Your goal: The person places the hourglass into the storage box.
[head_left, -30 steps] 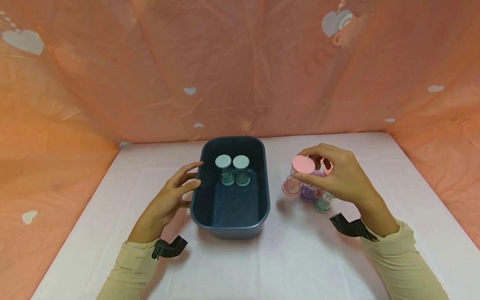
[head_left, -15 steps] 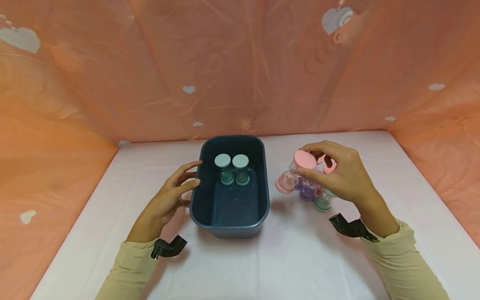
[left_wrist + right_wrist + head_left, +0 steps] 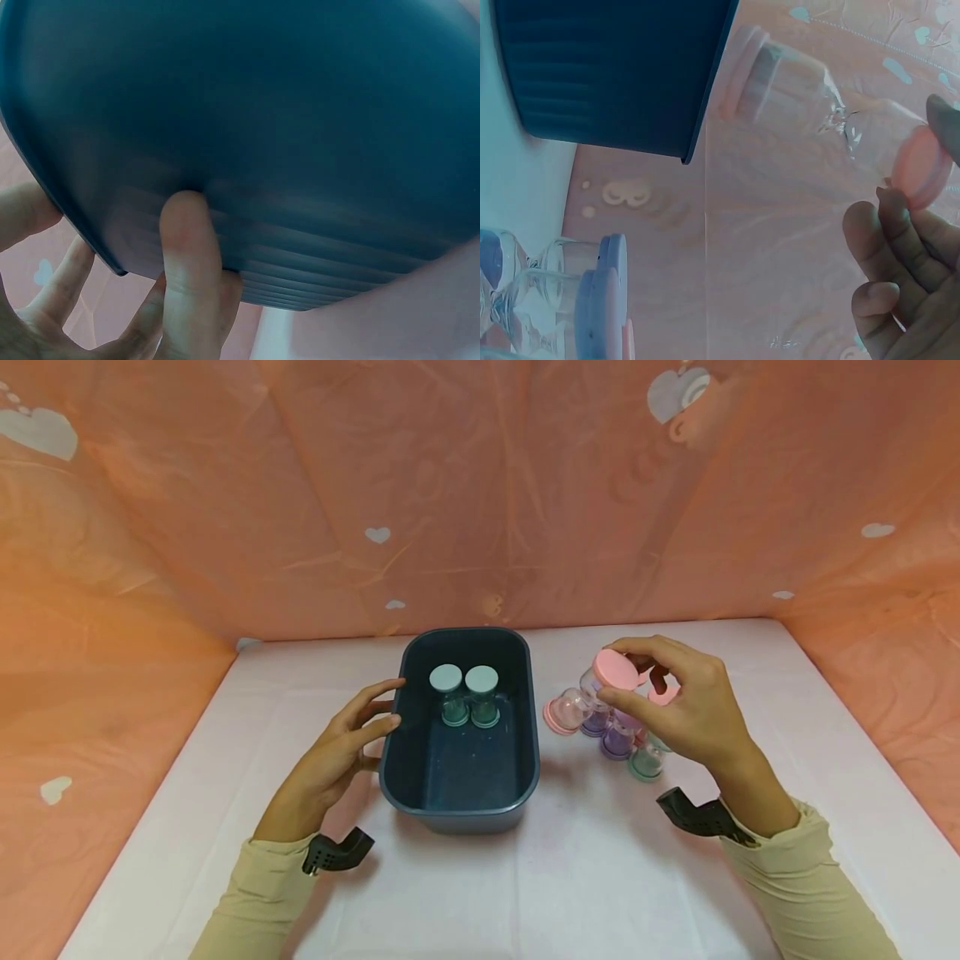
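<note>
My right hand (image 3: 686, 702) pinches a pink-capped sand timer (image 3: 570, 710) by one end between thumb and fingers. The timer is tilted, its other end pointing left toward the bin; the right wrist view shows its clear glass (image 3: 799, 94). Below that hand stand several more sand timers, among them a purple one (image 3: 617, 744), a green one (image 3: 647, 764) and a pink-capped one (image 3: 664, 694), partly hidden. My left hand (image 3: 337, 756) rests spread fingers and thumb (image 3: 187, 247) against the side of a dark blue bin (image 3: 480, 820).
Two green sand timers with pale caps (image 3: 446, 678) stand side by side inside the bin, toward its far end. A white cloth covers the table (image 3: 450, 893). An orange sheet with hearts (image 3: 450, 502) hangs behind and at both sides.
My right hand has raised the pink sand timer a little, and the timer has tilted further, its lower end swinging left. My left hand and the bin stay in place.
</note>
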Available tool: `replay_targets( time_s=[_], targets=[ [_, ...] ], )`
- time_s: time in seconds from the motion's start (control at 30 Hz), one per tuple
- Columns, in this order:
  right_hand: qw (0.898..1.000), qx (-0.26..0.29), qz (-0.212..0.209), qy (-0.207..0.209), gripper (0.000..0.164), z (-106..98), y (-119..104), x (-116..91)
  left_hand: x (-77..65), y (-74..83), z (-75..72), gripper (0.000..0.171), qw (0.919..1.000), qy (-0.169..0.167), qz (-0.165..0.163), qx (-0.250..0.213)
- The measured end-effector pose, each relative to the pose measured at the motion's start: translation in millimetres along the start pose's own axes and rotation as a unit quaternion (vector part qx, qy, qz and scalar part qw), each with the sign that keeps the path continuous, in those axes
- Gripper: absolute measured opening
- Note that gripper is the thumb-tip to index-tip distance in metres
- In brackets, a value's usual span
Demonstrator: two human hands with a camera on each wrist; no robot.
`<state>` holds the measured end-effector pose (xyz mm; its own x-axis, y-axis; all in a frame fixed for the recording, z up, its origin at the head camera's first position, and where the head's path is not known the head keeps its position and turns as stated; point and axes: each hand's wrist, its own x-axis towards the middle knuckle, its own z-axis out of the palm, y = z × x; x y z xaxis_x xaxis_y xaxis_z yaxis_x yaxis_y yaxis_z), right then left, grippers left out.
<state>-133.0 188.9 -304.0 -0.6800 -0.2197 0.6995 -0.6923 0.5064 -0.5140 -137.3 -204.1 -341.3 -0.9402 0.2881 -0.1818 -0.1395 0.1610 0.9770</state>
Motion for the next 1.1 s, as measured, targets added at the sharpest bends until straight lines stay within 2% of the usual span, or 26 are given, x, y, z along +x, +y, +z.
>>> replay_targets(
  time_s=[0.27, 0.53, 0.9, 1.1],
  targets=[
    [1.000, 0.020, 0.005, 0.010, 0.048, -0.7, -1.6, 0.7, 4.0, -2.3, -0.4, 0.052, 1.0000, 0.001, 0.005, -0.003],
    [0.999, 0.041, 0.006, 0.014, 0.050, 3.0, -3.7, 0.7, 1.6, -1.1, -0.6, 0.052, 1.0000, 0.001, 0.006, -0.007],
    [0.999, 0.051, -0.019, -0.002, 0.053, 10.8, -2.3, -1.8, 0.5, -0.9, -0.1, 0.052, 1.0000, 0.003, 0.001, -0.006],
    [0.999, 0.044, -0.010, -0.009, 0.056, 13.2, -3.2, -3.2, 0.8, -0.3, 0.1, 0.052, 1.0000, 0.000, 0.005, -0.002]
  ],
)
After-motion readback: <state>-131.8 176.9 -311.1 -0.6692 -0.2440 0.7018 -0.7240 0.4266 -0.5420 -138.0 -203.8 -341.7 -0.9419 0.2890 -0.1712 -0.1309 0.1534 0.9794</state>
